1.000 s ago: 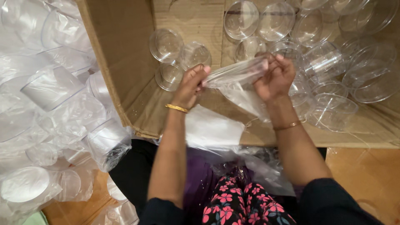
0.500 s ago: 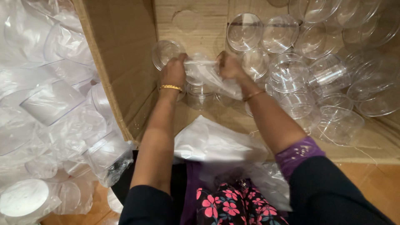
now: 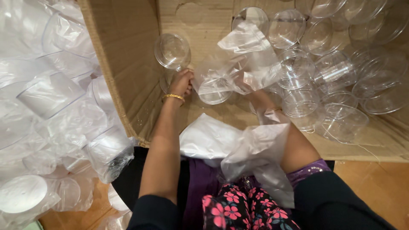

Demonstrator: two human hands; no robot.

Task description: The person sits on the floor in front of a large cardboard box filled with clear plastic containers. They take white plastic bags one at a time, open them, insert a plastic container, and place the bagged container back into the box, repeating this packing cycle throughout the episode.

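A wooden floor [image 3: 375,183] shows below the big cardboard box [image 3: 128,72], which lies open on its side. Inside the box, loose clear plastic cups [image 3: 336,76] are scattered across its right half, and one cup [image 3: 172,51] stands near the box's left wall. Left of the box, wrapped stacks of cups [image 3: 51,93] are piled up. Inside the box, the left hand [image 3: 182,83] is curled shut on the edge of a clear plastic bag [image 3: 238,64] with a cup in it. The right hand [image 3: 249,87] is mostly hidden behind the bag; its grip cannot be told.
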